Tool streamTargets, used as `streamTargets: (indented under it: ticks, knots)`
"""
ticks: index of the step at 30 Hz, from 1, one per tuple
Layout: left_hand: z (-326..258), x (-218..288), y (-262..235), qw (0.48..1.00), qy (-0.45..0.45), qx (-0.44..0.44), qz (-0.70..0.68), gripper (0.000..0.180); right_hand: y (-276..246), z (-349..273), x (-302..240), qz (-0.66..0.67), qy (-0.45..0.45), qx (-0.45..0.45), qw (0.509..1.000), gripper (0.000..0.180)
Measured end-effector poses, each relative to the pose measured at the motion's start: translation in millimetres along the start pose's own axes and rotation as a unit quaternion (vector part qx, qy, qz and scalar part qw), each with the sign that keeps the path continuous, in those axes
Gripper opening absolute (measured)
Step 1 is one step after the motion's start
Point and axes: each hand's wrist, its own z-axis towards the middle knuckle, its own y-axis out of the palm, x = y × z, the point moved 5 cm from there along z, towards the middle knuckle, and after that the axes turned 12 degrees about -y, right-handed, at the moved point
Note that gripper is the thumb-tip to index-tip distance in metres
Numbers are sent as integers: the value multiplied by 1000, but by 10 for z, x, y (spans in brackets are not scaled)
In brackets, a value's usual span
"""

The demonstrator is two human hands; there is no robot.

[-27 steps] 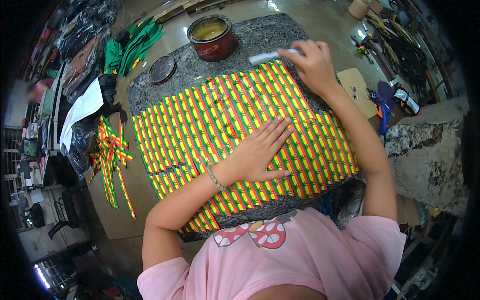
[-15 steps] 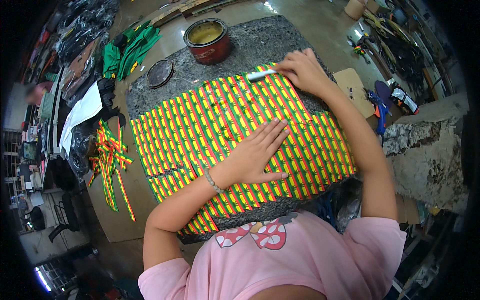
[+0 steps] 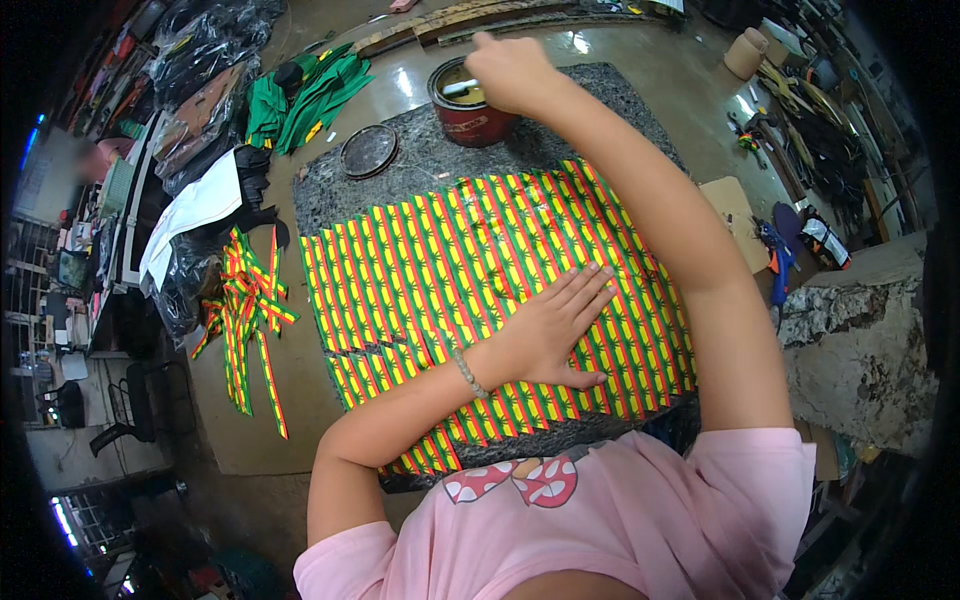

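Pressing straight-fingered left hand (image 3: 543, 338) onto long red-yellow-green strips (image 3: 420, 260) slanting forward-left; gripping slim whitish tool (image 3: 461, 88) in fingers of right hand (image 3: 512, 78), pointing left across round red can (image 3: 478, 127).

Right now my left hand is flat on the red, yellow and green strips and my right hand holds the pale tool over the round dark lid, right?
No, the head view shows the pale tool at the open red can's mouth. Your right hand does hold it, and your left hand is flat on the strips.
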Motion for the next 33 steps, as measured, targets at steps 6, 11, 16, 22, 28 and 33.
streamTargets:
  ticks: [6,11,16,22,28,33]
  knots:
    - [21,3,8,1000,-8,9,5,101,4,132,313,65,23,-92,993,22]
    - [81,26,-93,999,1,33,9,86,217,-437,507,454,109,104,878,26]
    - [218,90,-149,996,-3,83,24,67,436,-926,-137,781,128,-67,608,32]
    - [421,265,118,989,-31,123,70,69,-18,-1907,343,715,51,172,676,31]
    - [449,277,348,989,-69,90,100,73,148,-2844,304,212,78,99,969,21]
    - [447,261,361,990,-74,80,88,75,536,-2660,319,168,83,124,974,18]
